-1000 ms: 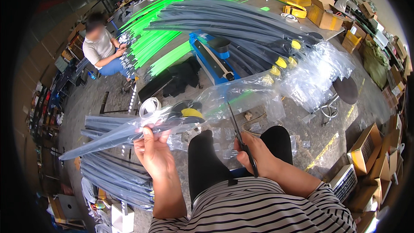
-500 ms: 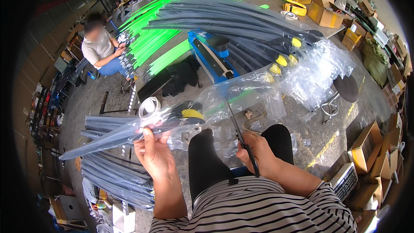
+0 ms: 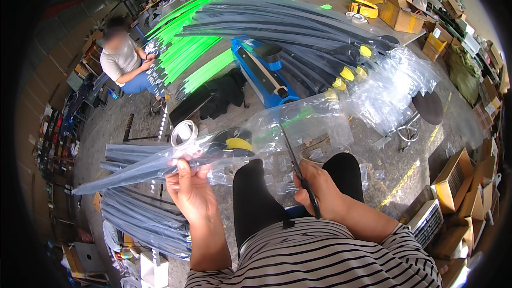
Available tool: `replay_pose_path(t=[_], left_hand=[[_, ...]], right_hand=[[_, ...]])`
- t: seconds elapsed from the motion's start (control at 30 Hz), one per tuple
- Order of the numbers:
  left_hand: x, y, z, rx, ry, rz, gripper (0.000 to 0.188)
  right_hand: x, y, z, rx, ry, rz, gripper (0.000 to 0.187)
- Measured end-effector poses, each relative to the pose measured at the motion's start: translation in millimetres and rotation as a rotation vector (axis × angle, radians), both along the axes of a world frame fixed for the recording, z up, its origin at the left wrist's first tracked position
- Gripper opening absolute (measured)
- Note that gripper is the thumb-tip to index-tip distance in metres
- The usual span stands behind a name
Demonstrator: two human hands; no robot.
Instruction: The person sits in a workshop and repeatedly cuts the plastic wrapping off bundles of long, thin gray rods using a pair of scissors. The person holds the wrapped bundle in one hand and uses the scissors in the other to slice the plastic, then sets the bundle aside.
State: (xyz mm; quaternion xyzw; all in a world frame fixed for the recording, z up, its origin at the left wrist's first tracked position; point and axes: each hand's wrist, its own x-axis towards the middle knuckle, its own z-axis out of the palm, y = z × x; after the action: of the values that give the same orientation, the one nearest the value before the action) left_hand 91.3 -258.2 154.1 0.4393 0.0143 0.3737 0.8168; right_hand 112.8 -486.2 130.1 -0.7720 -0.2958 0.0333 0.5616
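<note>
My left hand [image 3: 191, 189] pinches a clear plastic sleeve [image 3: 298, 122] around a long dark item with a black and yellow end [image 3: 238, 143]. The sleeve's loose part stretches right, past that end, toward a heap of crumpled plastic film. My right hand [image 3: 318, 191] grips black-handled scissors [image 3: 294, 162], whose blades point up and away against the sleeve just beyond the yellow part. Whether the blades have cut the film, I cannot tell. A roll of white tape [image 3: 184, 133] shows right behind the sleeve, by my left hand.
A blue bag sealer [image 3: 264, 72] stands ahead, among sleeved dark items [image 3: 256, 13] and bright green rods [image 3: 194, 48]. More sleeved items [image 3: 141, 218] lie at lower left. A seated person [image 3: 125, 58] handles rods at far left. Cardboard boxes [image 3: 453, 181] line the right side.
The sleeve's upper edge has dropped away from the bag sealer's near end, which now shows uncovered. Both hands have stayed almost in place.
</note>
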Motion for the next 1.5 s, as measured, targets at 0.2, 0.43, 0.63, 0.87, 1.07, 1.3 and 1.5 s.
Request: replay_pose_path(t=[0.2,0.43,0.63,0.87,1.07,1.3,1.5], left_hand=[[-1.1,-1.7,-0.3,0.008,-0.006,-0.007,0.015],[-1.9,-1.3,-0.9,0.003,0.002,-0.006,0.015],[-3.5,-1.0,-1.4,0.004,-0.004,-0.014,0.015],[-5.1,-3.4,-0.8,0.030,0.005,-0.022,0.014],[-0.2,-5.5,-3.8,0.014,0.017,-0.013,0.014],[-12.0,33.6,-10.5,-0.023,0.127,0.000,0.010],[-45.0,147.9,-76.4,0.017,0.563,0.486,0.013]], right_hand=[[2.7,-2.2,3.3,-0.001,0.001,0.004,0.056],[-0.6,-1.4,-2.5,0.014,0.039,-0.034,0.051],[0.6,-1.1,1.8,0.014,-0.034,-0.021,0.052],[4.2,-3.5,4.7,-0.021,-0.051,-0.027,0.050],[5.7,-5.7,-2.3,-0.009,-0.022,-0.077,0.040],[-2.9,0.9,-24.4,0.280,0.153,0.057,0.052],[-8.4,-24.4,-83.5,0.033,0.679,0.345,0.065]])
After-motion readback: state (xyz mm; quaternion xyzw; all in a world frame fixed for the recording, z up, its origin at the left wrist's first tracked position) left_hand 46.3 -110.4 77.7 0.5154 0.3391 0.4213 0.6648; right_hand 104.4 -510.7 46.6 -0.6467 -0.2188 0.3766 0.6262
